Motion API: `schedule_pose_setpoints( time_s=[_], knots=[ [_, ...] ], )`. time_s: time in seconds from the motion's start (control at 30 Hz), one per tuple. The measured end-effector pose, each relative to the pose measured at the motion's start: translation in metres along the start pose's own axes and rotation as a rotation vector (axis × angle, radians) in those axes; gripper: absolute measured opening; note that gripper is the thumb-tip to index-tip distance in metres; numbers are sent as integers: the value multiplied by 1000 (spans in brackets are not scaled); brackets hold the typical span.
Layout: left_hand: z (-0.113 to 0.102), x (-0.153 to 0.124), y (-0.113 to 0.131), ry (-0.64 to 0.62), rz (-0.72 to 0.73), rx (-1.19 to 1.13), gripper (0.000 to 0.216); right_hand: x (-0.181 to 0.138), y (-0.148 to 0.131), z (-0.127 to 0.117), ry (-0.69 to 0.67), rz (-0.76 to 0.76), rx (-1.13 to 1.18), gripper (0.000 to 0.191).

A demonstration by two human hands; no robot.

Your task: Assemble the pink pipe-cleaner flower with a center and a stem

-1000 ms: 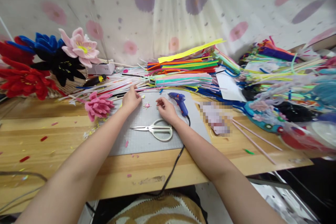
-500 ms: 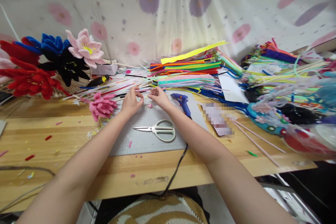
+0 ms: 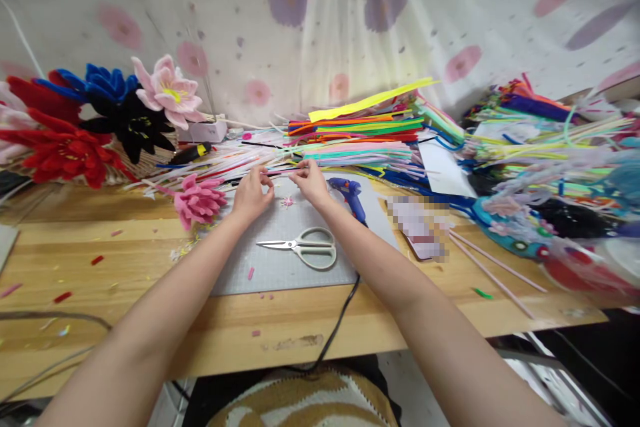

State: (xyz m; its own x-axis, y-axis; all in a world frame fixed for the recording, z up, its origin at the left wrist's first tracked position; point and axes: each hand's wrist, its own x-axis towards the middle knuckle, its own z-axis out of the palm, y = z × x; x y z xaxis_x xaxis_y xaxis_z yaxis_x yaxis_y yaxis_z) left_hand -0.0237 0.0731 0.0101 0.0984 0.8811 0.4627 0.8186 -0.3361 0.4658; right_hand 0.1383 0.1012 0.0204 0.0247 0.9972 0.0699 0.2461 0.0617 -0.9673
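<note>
My left hand (image 3: 251, 193) and my right hand (image 3: 311, 182) meet at the far edge of the grey cutting mat (image 3: 280, 260). Both pinch a thin pale pink pipe cleaner (image 3: 281, 173) stretched between them, fingers closed on it. A tiny pink flower piece (image 3: 287, 201) lies on the mat just below the hands. White-handled scissors (image 3: 305, 248) rest on the mat nearer to me. A blue glue gun (image 3: 350, 195) lies right of my right hand, with its black cord (image 3: 340, 320) running off the table edge.
Stacks of coloured pipe cleaners (image 3: 360, 130) fill the back and right. Finished fuzzy flowers (image 3: 100, 123) stand in a basket at left. A pink flower (image 3: 200, 200) lies by the mat. Loose pink sticks (image 3: 495, 273) lie on the wooden table (image 3: 100, 267).
My right hand has moved from beside the glue gun up and left to meet my left hand. Both now pinch the pink pipe cleaner. The view has shifted slightly.
</note>
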Motion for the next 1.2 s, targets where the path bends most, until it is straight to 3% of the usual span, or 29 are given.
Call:
schedule_pose_setpoints(
  time_s=[0.2,0.67,0.93,1.2],
  knots=[
    [2,-3,-2,73,84,-13,33,-6,-4,1,-117,185,190,27],
    [-2,-3,-4,85,121,-9,30,-6,-3,13,-146,148,284,34],
    [0,-1,-8,-1,-24,74,32,-9,2,2,-64,42,282,37],
    [7,4,3,-123,-118,191,33,-23,18,-16,-94,85,328,43]
  ],
)
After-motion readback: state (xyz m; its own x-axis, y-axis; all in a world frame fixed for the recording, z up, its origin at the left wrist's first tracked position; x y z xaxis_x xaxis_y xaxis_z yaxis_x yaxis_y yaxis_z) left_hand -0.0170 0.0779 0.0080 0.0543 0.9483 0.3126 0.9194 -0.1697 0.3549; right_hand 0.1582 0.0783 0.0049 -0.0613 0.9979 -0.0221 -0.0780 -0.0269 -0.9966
